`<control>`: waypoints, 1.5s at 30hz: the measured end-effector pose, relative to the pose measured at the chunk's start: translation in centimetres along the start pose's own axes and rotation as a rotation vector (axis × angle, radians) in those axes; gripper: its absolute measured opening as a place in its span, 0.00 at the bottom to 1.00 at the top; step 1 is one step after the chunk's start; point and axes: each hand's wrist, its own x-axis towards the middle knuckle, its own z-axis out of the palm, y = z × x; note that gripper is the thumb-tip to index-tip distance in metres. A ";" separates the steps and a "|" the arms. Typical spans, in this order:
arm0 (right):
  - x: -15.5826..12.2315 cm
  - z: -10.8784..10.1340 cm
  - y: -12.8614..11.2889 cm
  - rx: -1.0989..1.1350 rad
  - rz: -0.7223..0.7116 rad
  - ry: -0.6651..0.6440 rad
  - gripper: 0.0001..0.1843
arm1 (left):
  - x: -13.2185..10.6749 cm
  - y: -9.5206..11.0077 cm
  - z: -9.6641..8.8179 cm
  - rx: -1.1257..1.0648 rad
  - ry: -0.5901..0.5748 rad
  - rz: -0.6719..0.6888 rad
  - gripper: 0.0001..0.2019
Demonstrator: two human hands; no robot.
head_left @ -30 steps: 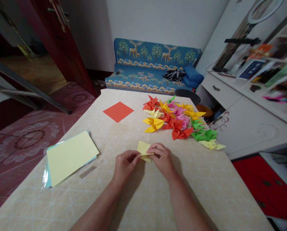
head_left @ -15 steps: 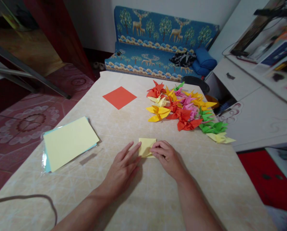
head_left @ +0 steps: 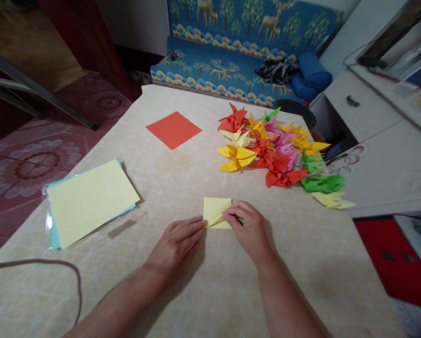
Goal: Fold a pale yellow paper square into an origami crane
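Observation:
A small square of folded yellow paper (head_left: 214,206) lies on the table in front of me. One flap of it is lifted, with a slanting fold running from the lower left corner towards the right. My right hand (head_left: 246,227) pinches the edge of this flap between thumb and fingers on the right side. At the lower left corner, my left hand (head_left: 182,241) holds the paper down with its fingertips, the fingers close together. The underside of the folded paper is hidden.
Folded paper cranes (head_left: 274,162) in several colours are grouped at the back right of the table (head_left: 210,286). A red paper square (head_left: 174,130) lies farther back. To the left is a stack of yellow and blue sheets (head_left: 92,202), and a cord (head_left: 55,262) curves near the front left.
My left fingers have drawn together and moved down to the paper's lower left corner. The flap under my right fingers stands more clearly raised. The camera view has tilted down slightly.

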 end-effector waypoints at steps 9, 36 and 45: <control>0.0 0.6 -0.5 -0.176 0.089 0.036 0.05 | -0.1 0.1 0.1 -0.091 0.017 -0.083 0.20; 0.2 1.0 -0.6 -0.276 0.096 0.027 0.05 | 0.7 1.3 0.8 0.125 -0.041 -0.069 0.18; 0.3 0.8 -0.4 -0.130 0.135 0.047 0.04 | 0.6 1.4 1.0 0.175 -0.056 -0.069 0.18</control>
